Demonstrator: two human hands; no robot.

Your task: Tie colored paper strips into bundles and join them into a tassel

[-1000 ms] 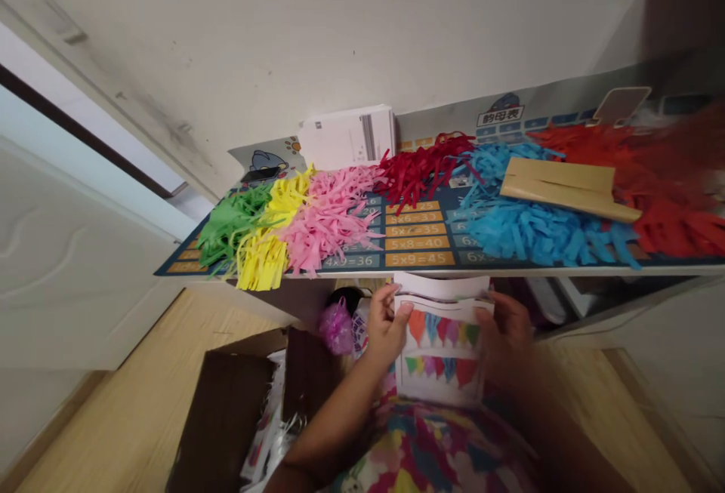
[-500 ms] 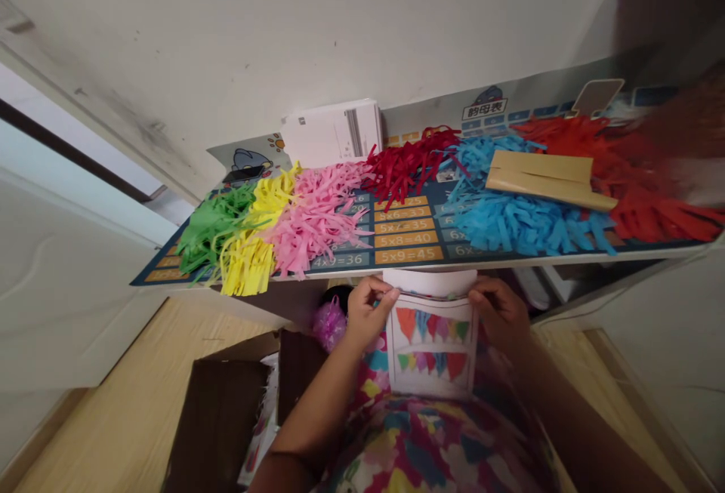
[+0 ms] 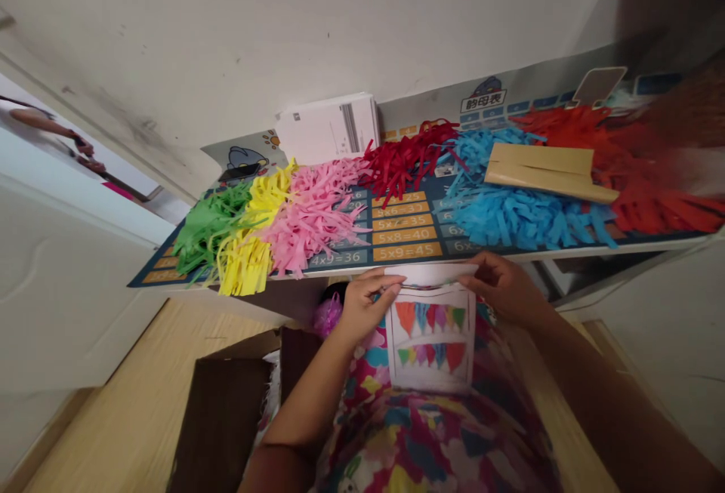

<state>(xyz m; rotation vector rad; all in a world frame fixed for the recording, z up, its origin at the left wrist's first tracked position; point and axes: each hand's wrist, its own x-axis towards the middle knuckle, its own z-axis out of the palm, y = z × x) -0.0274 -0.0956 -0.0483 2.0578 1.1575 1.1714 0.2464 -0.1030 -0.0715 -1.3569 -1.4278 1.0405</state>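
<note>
- Our left hand point(image 3: 362, 303) and right hand point(image 3: 498, 289) pinch the top corners of a bunting packet point(image 3: 431, 336), held over our lap just below the desk edge point(image 3: 566, 253).
- A cardboard box point(image 3: 226, 410) stands open at our left; its contents are unclear.
- Since a second ago, we have lifted the packet closer to the desk.

A single head-worn camera looks forward and steeply down from close above the person's lap, facing the counter's point(image 3: 396, 240) near edge. The counter's far edge and the white wall point(image 3: 283, 25) behind fill the upper frame.
</note>
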